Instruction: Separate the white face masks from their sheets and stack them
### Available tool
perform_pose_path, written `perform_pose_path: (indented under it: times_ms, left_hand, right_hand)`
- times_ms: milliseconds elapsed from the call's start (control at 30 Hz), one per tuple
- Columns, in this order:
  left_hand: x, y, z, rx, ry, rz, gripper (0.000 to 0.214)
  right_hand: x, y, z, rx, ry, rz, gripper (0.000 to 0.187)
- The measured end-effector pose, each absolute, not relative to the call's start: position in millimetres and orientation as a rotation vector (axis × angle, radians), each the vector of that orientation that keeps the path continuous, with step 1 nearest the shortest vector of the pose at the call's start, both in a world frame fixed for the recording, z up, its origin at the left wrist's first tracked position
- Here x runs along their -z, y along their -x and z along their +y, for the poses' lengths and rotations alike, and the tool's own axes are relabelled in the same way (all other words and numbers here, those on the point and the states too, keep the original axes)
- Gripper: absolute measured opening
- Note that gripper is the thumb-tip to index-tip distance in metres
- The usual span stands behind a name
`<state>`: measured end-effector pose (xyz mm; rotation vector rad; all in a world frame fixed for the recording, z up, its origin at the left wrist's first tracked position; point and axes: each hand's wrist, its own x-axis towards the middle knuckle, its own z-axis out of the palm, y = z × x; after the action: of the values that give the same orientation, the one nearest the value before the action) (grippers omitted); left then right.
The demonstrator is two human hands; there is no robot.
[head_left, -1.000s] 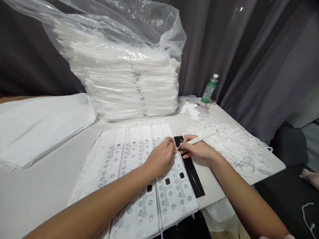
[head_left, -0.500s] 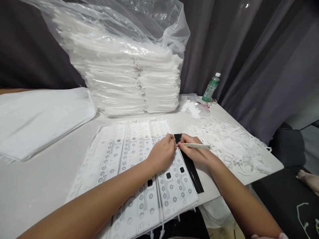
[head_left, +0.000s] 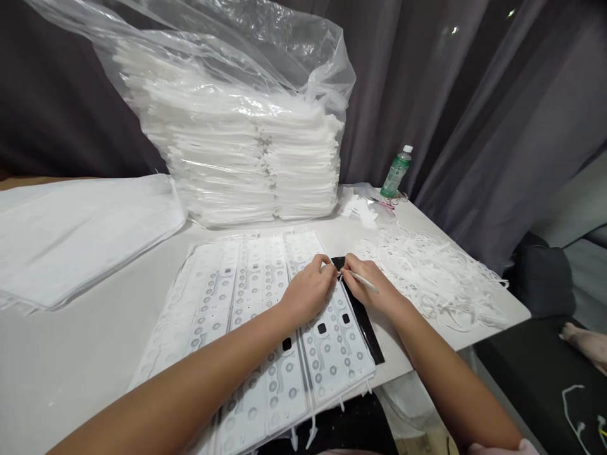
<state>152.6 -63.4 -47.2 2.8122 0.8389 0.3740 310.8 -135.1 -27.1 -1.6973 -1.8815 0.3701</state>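
Note:
A stack of thin white sheets [head_left: 332, 373] printed with grey circles and small black squares lies in front of me. My left hand [head_left: 307, 292] rests on its right part, fingers closed in a pinch at the sheet's edge; what sits in the pinch is mostly hidden. Close beside it, my right hand [head_left: 374, 287] pinches a thin white strip [head_left: 364, 282], whose free end points right across the fingers. The fingertips of both hands almost meet. Below them a black flat piece [head_left: 370, 335] shows along the stack's right edge. White ties [head_left: 312, 433] hang from the front edge.
A heap of white strips [head_left: 431, 278] lies to the right. Behind stands a clear plastic bag [head_left: 237, 145] full of stacked white pieces. White sheets [head_left: 85, 234] lie left; a green bottle [head_left: 397, 172] and pink-handled tool [head_left: 383, 203] are at the back. A person's foot [head_left: 583, 341] shows far right.
The white strip has swung from nearly level to slanting down to the right in my right hand. My left hand stays in place, and the view has shifted slightly.

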Motion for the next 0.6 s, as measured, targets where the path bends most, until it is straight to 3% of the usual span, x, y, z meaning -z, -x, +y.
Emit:
perform_pose_path:
  times_ms: [267,500,600]
  left_hand:
    - [42.8,-151.6,-58.5,-0.28,-2.897,0.682,0.025]
    - [31.0,-150.9,-43.4,-0.176,-2.917,0.499,0.006]
    - [28.4,-145.6,-40.2,-0.191,-2.955,0.376,0.01]
  right_hand:
    - [17.5,-302.7,-135.6,-0.452,1.736,-1.89,0.009]
    - [29.4,-309.6,-133.2,-0.429,1.731,-1.81,0.012]
    - [33.1,-313.0,-130.5,-0.417,1.76,-1.784,0.012]
